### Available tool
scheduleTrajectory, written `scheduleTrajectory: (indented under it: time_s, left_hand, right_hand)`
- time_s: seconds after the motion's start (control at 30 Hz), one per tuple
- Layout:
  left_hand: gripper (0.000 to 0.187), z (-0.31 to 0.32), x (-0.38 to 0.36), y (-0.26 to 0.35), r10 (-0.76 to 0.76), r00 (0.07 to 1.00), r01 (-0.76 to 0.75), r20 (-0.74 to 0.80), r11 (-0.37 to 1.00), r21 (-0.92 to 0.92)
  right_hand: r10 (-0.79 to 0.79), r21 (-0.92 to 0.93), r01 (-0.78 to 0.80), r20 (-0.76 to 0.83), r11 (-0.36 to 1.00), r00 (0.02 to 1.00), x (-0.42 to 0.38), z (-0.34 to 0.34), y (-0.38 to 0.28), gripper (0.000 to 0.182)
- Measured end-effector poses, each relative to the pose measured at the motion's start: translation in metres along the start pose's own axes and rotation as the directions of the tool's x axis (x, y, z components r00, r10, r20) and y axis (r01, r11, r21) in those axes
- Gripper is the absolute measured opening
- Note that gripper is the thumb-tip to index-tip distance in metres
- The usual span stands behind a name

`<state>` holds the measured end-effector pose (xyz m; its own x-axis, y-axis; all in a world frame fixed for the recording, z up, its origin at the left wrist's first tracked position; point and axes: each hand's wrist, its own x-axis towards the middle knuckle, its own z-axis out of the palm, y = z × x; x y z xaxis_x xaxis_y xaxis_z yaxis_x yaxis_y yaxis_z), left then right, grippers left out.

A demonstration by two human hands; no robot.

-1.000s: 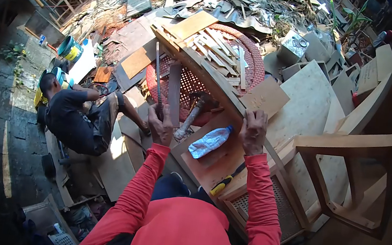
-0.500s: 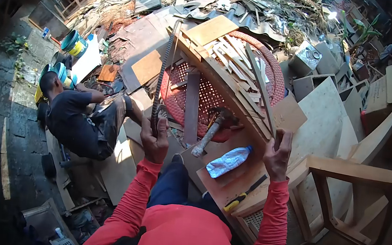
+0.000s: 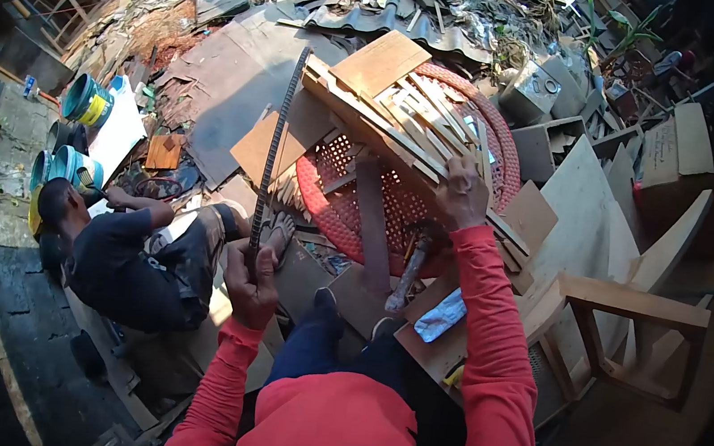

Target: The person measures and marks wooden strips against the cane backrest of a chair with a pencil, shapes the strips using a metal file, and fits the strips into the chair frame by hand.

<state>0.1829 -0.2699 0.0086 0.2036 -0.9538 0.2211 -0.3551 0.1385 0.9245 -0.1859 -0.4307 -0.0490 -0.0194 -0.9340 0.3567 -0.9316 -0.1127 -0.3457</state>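
My left hand point(image 3: 249, 286) is closed around the lower end of a long, thin, dark strip point(image 3: 278, 145) with a ridged edge, which stands up almost vertically and bows slightly. Over a stack of narrow wooden strips point(image 3: 371, 115), my right hand point(image 3: 462, 192) has its fingers bent down onto the wood, closed on a strip. The stack lies across a round red woven seat point(image 3: 512, 144). Beneath my right hand leans a hammer point(image 3: 409, 271) with a pale wrapped handle. Partly behind my right forearm lies a crumpled bluish-white bottle point(image 3: 441, 315), with a yellow tool handle point(image 3: 453, 376) below it.
At left a person in dark clothes point(image 3: 123, 255) crouches close by, near several buckets point(image 3: 87, 100). A wooden chair frame point(image 3: 635, 305) and pale boards point(image 3: 579, 216) stand to my right. Scrap wood and corrugated sheets point(image 3: 392, 22) cover the ground ahead.
My right hand has moved forward and left from beside the stack onto the strips; the thin strip it held upright is no longer raised. My left hand still holds the dark strip, slightly further left.
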Motion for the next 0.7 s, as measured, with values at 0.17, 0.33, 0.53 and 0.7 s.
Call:
scheduleTrajectory:
  time_s: [0.17, 0.33, 0.53, 0.7]
  left_hand:
    - [0.018, -0.008, -0.001, -0.001, -0.060, 0.998, 0.060, 0.038, 0.998, -0.017]
    - [0.020, 0.003, -0.007, 0.018, -0.060, 0.994, 0.064, 0.096, 0.997, -0.035]
    - [0.023, 0.046, 0.009, 0.041, -0.044, 0.982, 0.071, 0.184, 0.988, -0.140]
    - [0.023, 0.094, 0.009, 0.040, -0.016, 0.948, 0.049, 0.318, 0.994, -0.095]
  right_hand:
    - [0.101, -0.056, -0.097, 0.076, 0.994, 0.992, 0.031, -0.040, 0.034, 0.028]
    - [0.078, 0.082, -0.084, 0.075, 0.993, 0.994, 0.006, -0.078, 0.056, 0.039]
    - [0.149, 0.171, -0.144, -0.018, 0.975, 0.989, -0.117, -0.128, 0.088, 0.033]
    - [0.243, 0.120, -0.234, -0.071, 0.965, 0.967, -0.189, -0.109, 0.090, 0.034]
